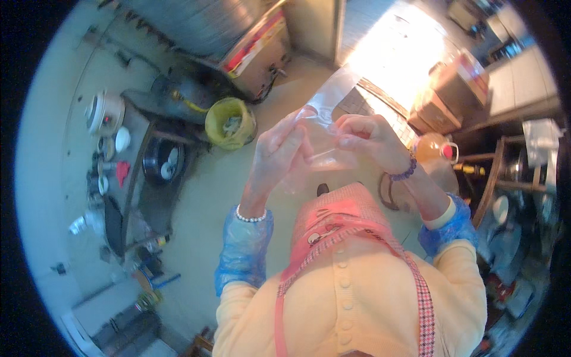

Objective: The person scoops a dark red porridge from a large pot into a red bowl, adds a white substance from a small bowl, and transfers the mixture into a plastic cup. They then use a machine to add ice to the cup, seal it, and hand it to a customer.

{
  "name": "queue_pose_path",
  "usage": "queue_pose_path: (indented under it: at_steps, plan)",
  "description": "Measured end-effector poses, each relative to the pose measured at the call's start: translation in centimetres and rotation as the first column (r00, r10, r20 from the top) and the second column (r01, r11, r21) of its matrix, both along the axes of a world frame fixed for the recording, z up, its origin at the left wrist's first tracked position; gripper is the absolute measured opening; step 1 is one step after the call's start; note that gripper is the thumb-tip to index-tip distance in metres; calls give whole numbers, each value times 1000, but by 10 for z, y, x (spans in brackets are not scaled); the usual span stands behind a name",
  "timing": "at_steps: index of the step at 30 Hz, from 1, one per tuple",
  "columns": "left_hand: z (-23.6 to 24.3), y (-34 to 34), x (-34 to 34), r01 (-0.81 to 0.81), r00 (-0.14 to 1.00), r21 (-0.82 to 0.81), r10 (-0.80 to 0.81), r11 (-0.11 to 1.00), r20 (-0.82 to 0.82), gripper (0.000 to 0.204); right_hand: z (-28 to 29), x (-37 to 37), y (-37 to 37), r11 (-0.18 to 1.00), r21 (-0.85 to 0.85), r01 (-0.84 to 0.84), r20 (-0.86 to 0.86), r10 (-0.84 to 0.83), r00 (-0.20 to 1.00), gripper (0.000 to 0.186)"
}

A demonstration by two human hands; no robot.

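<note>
A thin clear plastic bag [324, 100] is held up in front of me, stretched between both hands. On its left side my left hand [281, 146] pinches the film, fingers closed. My right hand [372, 138] grips the bag's other side, its fingers curled and pressed together. The bag's upper part reaches up toward the bright doorway, and its lower part hangs between my wrists. Blue plastic sleeve covers [245, 247] wrap both forearms. Below the hands is my pink apron [342, 217].
A yellow-green bin [231, 124] with rubbish inside stands on the floor ahead left. To the left is a dark counter with a rice cooker [106, 113] and a pot [162, 160]. At right are cardboard boxes [455, 89], a large oil jug [433, 149] and a wooden rack [491, 178].
</note>
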State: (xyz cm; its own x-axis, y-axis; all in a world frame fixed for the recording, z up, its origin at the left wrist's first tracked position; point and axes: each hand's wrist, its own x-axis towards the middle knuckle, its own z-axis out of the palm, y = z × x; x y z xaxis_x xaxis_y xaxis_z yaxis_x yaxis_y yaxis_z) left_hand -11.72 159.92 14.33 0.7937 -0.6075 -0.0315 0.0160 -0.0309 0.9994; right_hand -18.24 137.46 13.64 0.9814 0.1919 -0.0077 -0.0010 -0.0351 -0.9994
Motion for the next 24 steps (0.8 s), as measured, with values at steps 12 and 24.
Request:
queue_pose_path:
  at_steps: [12, 24]
  plan:
    - [-25, 62, 103, -439, 898, 28, 439, 898, 1, 36, -1, 166, 57, 946, -183, -266, 61, 281, 958, 15]
    - [6, 20, 192, -727, 681, 54, 710, 684, 179, 21, 14, 325, 87, 953, -284, -107, 409, 221, 885, 18]
